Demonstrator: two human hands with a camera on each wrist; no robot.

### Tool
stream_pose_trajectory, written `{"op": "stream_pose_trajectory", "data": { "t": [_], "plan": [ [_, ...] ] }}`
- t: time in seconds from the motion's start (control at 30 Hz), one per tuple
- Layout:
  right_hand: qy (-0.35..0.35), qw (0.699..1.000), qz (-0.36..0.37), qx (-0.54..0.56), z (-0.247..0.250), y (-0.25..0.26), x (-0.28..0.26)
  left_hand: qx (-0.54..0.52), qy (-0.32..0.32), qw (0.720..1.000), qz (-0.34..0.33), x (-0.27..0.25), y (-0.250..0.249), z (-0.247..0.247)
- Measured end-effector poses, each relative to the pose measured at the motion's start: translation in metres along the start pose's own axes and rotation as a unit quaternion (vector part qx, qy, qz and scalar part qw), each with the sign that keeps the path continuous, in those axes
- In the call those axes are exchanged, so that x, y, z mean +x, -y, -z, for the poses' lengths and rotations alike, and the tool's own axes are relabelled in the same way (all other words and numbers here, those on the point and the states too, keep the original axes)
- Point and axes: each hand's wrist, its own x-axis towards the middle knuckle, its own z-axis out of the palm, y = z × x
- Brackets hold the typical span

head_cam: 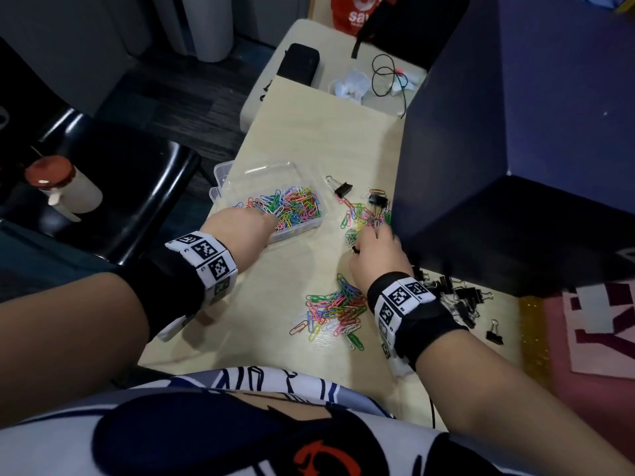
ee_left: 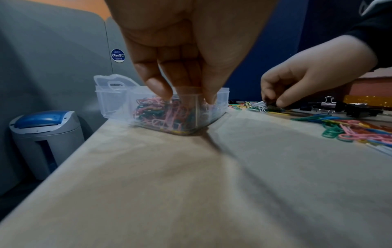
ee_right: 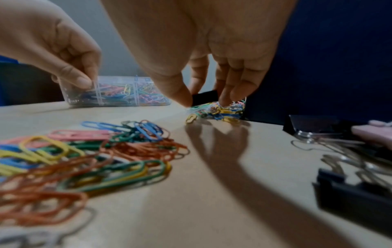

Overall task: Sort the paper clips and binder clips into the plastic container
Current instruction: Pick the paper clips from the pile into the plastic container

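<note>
A clear plastic container (head_cam: 261, 170) holding many coloured paper clips stands near the table's left edge. My left hand (head_cam: 271, 219) reaches into its near corner with the fingers (ee_left: 159, 89) pointing down; I see nothing between them. My right hand (head_cam: 369, 237) is down on the far mixed pile (head_cam: 360, 211) of paper clips. Its thumb and fingers pinch a black binder clip (ee_right: 204, 99), partly hidden. A second pile of paper clips (head_cam: 333, 307) lies near my right wrist. Several black binder clips (head_cam: 457, 297) lie to its right.
A dark blue partition (head_cam: 515, 132) walls the table's right side, close to the far pile. One binder clip (head_cam: 342, 188) lies alone beside the container, another (head_cam: 494, 334) near the front right. A black case (head_cam: 299, 65) and cable sit far back. A black chair (head_cam: 137, 201) stands left.
</note>
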Motion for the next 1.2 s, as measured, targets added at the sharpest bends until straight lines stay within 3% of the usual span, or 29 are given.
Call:
{"op": "stream_pose_trajectory", "data": {
  "t": [0.17,0.3,0.43,0.5,0.6,0.77,1.0,1.2],
  "plan": [
    [-0.065,0.992,0.029,0.102,0.006,-0.006,-0.022,0.006,-0.003,1.0,-0.007,0.005,-0.003,0.004],
    [-0.069,0.984,0.046,0.157,0.008,-0.022,-0.037,-0.01,-0.039,0.999,-0.008,0.008,-0.005,0.006],
    [-0.077,0.986,0.004,0.148,0.009,-0.043,-0.052,-0.049,-0.111,0.993,-0.002,0.008,-0.024,0.013],
    [-0.084,0.985,-0.03,0.146,0.009,-0.055,-0.059,-0.053,-0.118,0.99,-0.047,0.011,-0.04,0.014],
    [-0.079,0.986,-0.077,0.124,0.011,-0.071,-0.065,-0.05,-0.101,0.986,-0.119,0.022,-0.066,0.012],
    [-0.086,0.988,-0.114,0.051,0.018,-0.094,-0.072,-0.062,-0.047,0.982,-0.172,0.056,-0.104,0.005],
    [-0.078,0.983,-0.135,0.097,0.013,-0.116,-0.075,0.028,0.028,0.988,-0.152,0.079,-0.124,0.001],
    [-0.066,0.991,-0.102,0.049,0.01,-0.107,-0.065,0.017,0.053,0.987,-0.15,0.044,-0.126,-0.01]
  ]
}}
